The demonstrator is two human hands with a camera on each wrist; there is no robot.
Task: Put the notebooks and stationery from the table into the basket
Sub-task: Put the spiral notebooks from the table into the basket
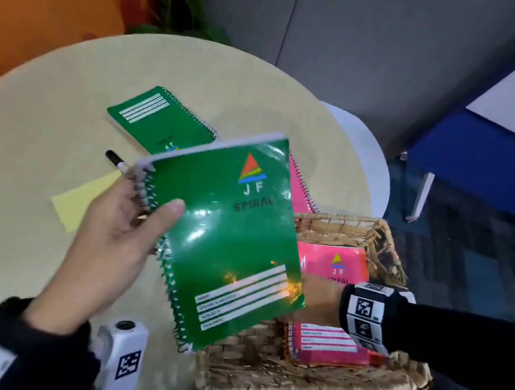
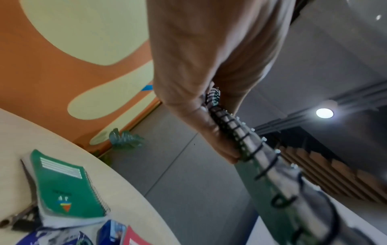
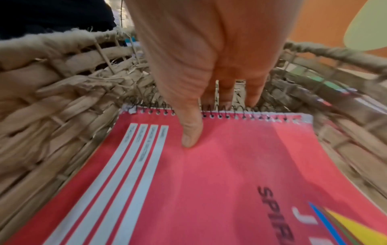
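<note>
My left hand (image 1: 152, 212) grips a green spiral notebook (image 1: 228, 241) by its wire binding, thumb on the cover, and holds it tilted above the table's right side and the basket's near-left corner. In the left wrist view the fingers (image 2: 209, 132) wrap the binding of this notebook (image 2: 272, 190). My right hand (image 1: 320, 299) is inside the wicker basket (image 1: 248, 368), partly hidden behind the green cover. Its thumb presses on a pink spiral notebook (image 3: 230, 165) while the fingers (image 3: 226, 92) hook over the spiral edge by the basket wall (image 3: 52, 99).
On the round beige table (image 1: 46, 94) lie a second green notebook (image 1: 160, 118), a black marker (image 1: 115, 159), a yellow paper (image 1: 82, 204) and another pink notebook (image 1: 300, 184). A white chair (image 1: 365, 164) and a blue bench (image 1: 489, 171) stand to the right.
</note>
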